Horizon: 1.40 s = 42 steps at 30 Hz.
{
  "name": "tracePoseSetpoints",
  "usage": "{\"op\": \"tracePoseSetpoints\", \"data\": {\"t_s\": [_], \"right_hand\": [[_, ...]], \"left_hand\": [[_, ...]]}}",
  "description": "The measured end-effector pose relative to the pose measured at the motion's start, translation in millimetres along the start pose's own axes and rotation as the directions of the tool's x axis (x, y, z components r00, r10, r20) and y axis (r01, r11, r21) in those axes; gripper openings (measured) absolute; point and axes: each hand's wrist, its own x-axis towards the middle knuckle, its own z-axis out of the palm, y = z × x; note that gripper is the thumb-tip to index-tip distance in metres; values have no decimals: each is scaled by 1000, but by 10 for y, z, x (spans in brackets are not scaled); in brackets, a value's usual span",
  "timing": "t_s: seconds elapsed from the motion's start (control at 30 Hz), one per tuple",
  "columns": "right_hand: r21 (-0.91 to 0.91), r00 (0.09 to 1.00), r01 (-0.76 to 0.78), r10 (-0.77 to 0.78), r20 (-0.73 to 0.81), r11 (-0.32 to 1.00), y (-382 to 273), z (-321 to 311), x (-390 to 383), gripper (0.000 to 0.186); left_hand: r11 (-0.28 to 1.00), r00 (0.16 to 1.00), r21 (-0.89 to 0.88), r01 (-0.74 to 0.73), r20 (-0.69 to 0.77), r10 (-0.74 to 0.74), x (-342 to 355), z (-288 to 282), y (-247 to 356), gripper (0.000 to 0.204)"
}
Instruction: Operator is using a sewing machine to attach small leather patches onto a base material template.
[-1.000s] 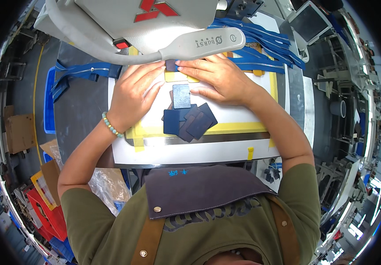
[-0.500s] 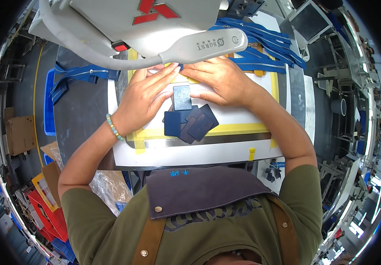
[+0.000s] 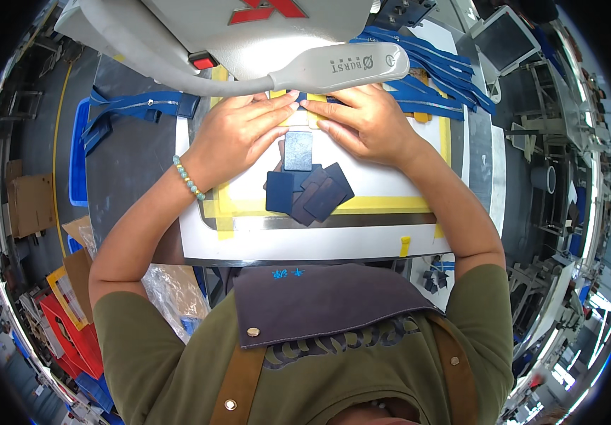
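My left hand [image 3: 231, 138] and my right hand [image 3: 373, 124] rest on the white work board under the machine head. Both have their fingers stretched out flat, and the index fingertips almost meet. Between and under the fingertips lie yellow strips [image 3: 315, 113] and a dark blue bit of material, partly hidden by the fingers and the lamp. Just nearer to me sits a pile of small dark blue rectangular patches [image 3: 324, 198], several overlapping. One shinier patch [image 3: 298, 150] lies at its far end, apart from both hands.
The white machine head [image 3: 199, 28] and its flat-ended lamp [image 3: 341, 69] hang over the far side. Blue zipper strips [image 3: 433, 85] lie at the far right, and another bundle of blue zippers [image 3: 135, 104] at the left. Yellow tape [image 3: 383, 205] edges the board. A blue bin [image 3: 79, 152] stands left.
My right hand has shifted outward, and its fingers have come down onto the yellow strip. My left hand stays close by with fingers extended. The patch pile lies as before.
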Motion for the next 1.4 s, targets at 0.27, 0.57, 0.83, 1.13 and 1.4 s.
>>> {"op": "tracePoseSetpoints", "data": {"t_s": [0.27,0.57,0.83,1.13,1.4], "right_hand": [[-27,999,40,-39,14,999,27,6,-1,29],[-62,993,101,-96,67,993,5,-34,51,35],[-77,990,119,-112,89,990,18,-15,62,35],[-91,990,124,-117,78,988,35,-8,52,34],[23,990,75,-77,117,997,114,37,21,43]], "left_hand": [[979,997,186,-77,15,76,37,27,60,32],[935,977,285,-211,53,205,102,61,30,26],[967,981,169,-191,25,190,-4,-100,-69,38],[984,984,70,-166,81,160,-9,-115,-140,36],[972,973,135,-191,153,170,32,-122,-129,33]]}}
